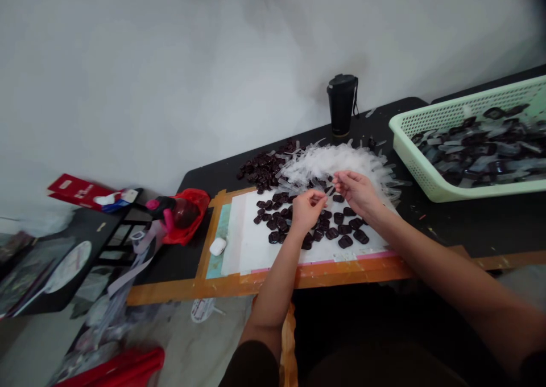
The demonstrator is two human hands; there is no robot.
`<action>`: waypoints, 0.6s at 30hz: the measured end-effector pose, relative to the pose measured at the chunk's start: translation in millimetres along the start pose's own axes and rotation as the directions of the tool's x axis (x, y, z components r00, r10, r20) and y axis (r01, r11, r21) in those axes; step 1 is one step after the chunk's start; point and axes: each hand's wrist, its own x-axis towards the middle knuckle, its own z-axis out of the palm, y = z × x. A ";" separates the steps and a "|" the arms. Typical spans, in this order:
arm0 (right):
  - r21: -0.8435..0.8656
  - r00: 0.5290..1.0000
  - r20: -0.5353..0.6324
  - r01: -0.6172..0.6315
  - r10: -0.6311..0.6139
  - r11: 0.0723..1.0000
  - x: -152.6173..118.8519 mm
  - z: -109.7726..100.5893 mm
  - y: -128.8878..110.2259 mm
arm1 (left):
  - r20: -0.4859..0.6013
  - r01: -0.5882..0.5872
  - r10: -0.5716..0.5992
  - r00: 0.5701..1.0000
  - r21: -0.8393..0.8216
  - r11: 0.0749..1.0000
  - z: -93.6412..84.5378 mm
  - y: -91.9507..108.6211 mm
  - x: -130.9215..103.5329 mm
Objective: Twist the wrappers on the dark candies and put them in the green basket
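Above the white work sheet (251, 245), my left hand (306, 211) and my right hand (355, 192) face each other with fingers pinched. A thin translucent strip (330, 190) runs between their fingertips, held at both ends. Beneath and around the hands lie many dark, glossy, rounded-square pieces (345, 241), spread over the sheet. Behind the hands rises a heap of translucent white strips (341, 162). To its left is a pile of small dark pieces (267, 168). Fine detail at the fingertips is too small to make out.
A pale green basket (409, 159) of dark pieces and translucent strips stands at right. Near the wall is a black tumbler (342, 105). A white rounded case (218, 246) rests at the sheet's left. Farther left sits a red tray (197, 202) with a bottle (185, 212).
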 end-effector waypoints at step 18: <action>-0.016 0.975 0.214 -0.059 0.061 0.998 0.5 -2.4 -14.1 | 0.094 0.068 -0.072 0.993 0.041 0.997 8.1 -2.9 -2.6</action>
